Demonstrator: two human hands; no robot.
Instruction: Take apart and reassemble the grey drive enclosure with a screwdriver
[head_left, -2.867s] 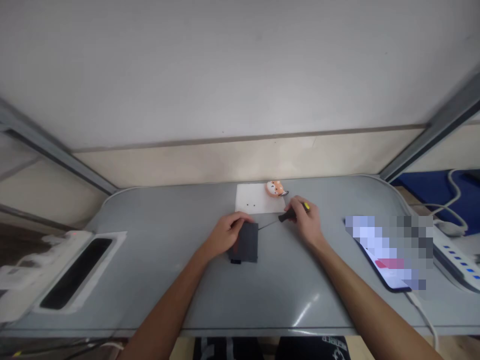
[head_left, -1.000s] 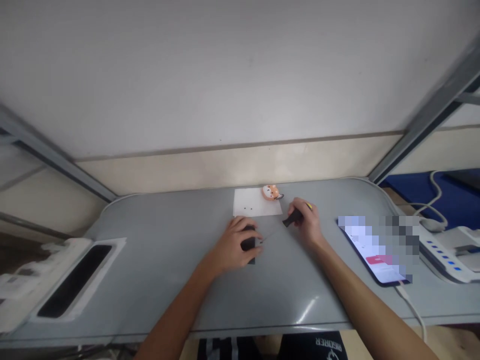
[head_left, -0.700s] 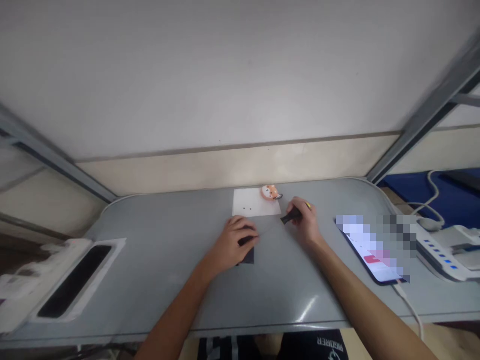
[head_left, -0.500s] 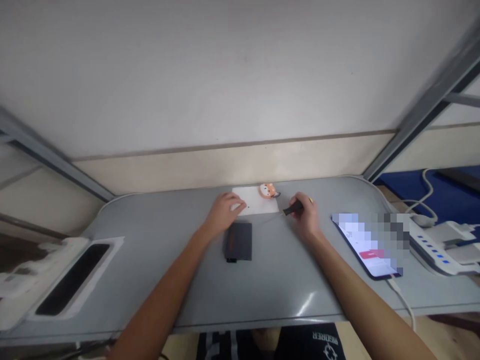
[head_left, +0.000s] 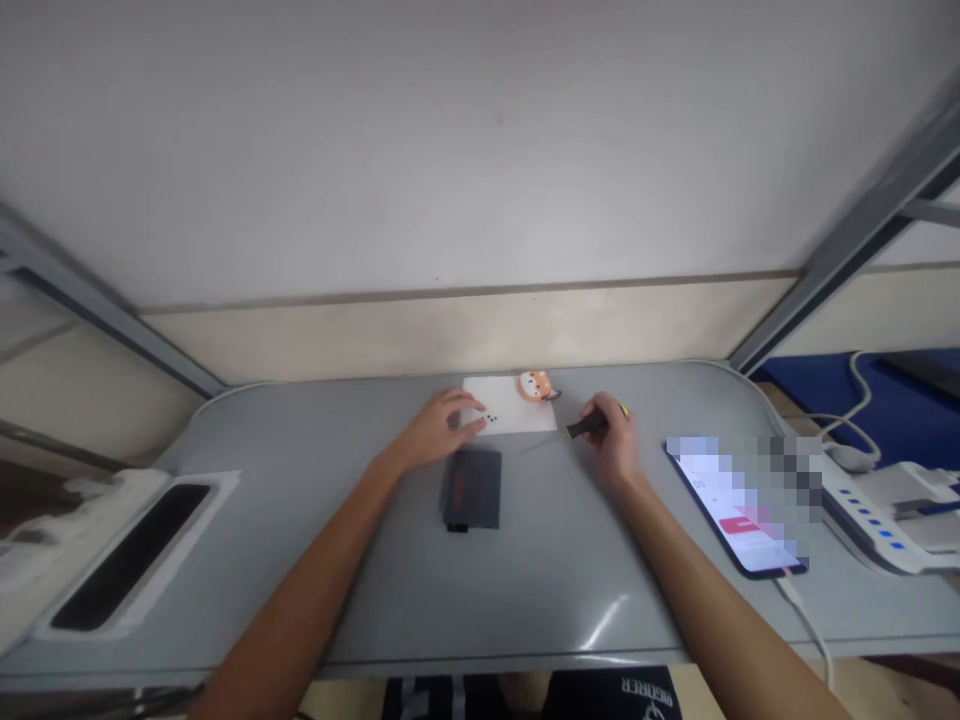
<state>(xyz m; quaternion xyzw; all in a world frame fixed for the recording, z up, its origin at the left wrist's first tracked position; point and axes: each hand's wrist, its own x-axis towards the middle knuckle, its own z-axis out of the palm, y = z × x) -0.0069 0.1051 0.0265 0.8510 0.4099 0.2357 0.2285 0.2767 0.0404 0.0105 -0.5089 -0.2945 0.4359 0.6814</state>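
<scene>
My left hand (head_left: 442,425) rests at the left edge of a white sheet of paper (head_left: 517,415), thumb and fingers apart, nothing between them. Several tiny black pieces (head_left: 490,418), perhaps screws, lie on the paper by its fingertips. In my right hand (head_left: 613,440) is a screwdriver (head_left: 587,424) with a black and yellow handle, its thin shaft pointing left over the table. Just below the paper lies a dark, flat, box-like device (head_left: 474,490) with a small black part at its lower left corner. An orange and white animal-faced item (head_left: 535,386) sits on the paper's upper right corner.
A lit phone (head_left: 731,510) on a white cable lies to the right, beside a white power strip (head_left: 877,510) with plugs. On the left, a black phone-like slab (head_left: 131,560) rests on white material near another plugged-in strip. The grey table (head_left: 555,580) meets a wall behind.
My left thumb and fingers have parted and shifted slightly left, and more tiny black pieces now show on the paper. My right hand keeps hold of the screwdriver. The view has shifted slightly.
</scene>
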